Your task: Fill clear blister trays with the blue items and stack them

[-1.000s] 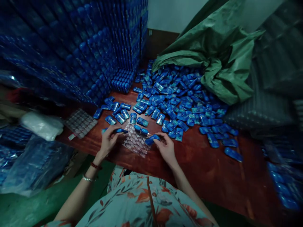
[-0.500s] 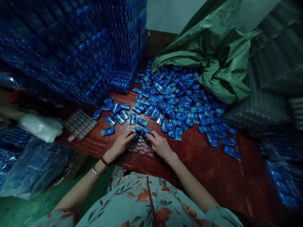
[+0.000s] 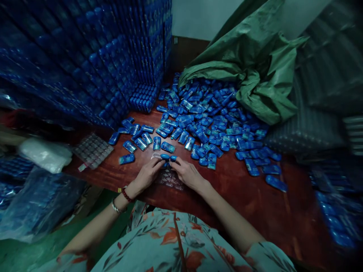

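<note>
A clear plastic tray (image 3: 171,180) with rows of moulded pockets lies at the table's near edge, between my hands. My left hand (image 3: 148,173) is closed, its thumb and fingers pinching a small blue container (image 3: 164,156) over the tray's far end. My right hand (image 3: 186,173) pinches another small blue container (image 3: 173,158) right beside it. More blue shows below the fingertips, partly hidden by them. Just beyond the tray lie loose containers of the same kind, one lying crosswise (image 3: 168,147) and one pointing away from me (image 3: 157,143).
A large heap of blue containers (image 3: 210,113) spreads from under a green sack (image 3: 255,75) on the red-brown table (image 3: 227,204). Filled trays (image 3: 113,64) are stacked high at the left. An unfilled clear tray (image 3: 93,151) and a white plastic bag (image 3: 45,155) lie left.
My right hand has come slightly closer to my left, and the two pinched containers sit nearer each other. The whole view has shifted a little. The loose containers stay where they lay.
</note>
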A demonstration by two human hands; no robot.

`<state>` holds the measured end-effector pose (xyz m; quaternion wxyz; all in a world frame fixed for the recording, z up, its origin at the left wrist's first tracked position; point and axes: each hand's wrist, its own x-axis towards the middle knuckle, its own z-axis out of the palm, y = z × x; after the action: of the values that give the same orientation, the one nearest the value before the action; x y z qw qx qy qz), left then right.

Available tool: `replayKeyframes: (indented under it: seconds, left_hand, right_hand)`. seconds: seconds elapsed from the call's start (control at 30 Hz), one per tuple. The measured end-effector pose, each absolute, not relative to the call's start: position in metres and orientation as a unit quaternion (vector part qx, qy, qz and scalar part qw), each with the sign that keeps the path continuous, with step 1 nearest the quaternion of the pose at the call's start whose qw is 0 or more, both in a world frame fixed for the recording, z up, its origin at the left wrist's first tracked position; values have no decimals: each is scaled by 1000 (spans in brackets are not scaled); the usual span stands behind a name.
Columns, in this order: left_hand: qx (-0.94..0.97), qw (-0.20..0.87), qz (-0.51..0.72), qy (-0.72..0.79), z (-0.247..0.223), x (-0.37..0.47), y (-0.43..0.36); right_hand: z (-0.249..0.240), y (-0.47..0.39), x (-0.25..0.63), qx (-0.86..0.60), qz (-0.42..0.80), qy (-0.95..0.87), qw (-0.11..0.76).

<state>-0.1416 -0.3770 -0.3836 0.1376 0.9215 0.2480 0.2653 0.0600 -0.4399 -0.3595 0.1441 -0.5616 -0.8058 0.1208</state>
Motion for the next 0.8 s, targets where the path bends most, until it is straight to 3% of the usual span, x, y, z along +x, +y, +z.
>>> replayKeyframes:
  seconds: [0.2,0.4,0.53,0.63,0.73,0.8]
  left_hand:
    - [936,113,223,249,-382,-140,-377]
    - [962,96,124,222,-371,-139,-371]
    - [956,118,162,215,-371,-146,-365]
    - [901,183,254,301,-370,-148,-349]
    - [836,220,286,414,-369,-137,-319]
    - [840,214,222,447,-371,-126,-296]
  right_hand:
    - [-363,-441,54,-567,67,-810,132]
    - [-362,-438,49,-555,10,-812,178]
    - [-358,-422,56,-575,74,-780,235]
    - [-352,-391,65,-636,140,-714,257]
    - [-347,-353,67,-674,174,-699,163]
    - [-346,-332,63,-660,202,-719,74]
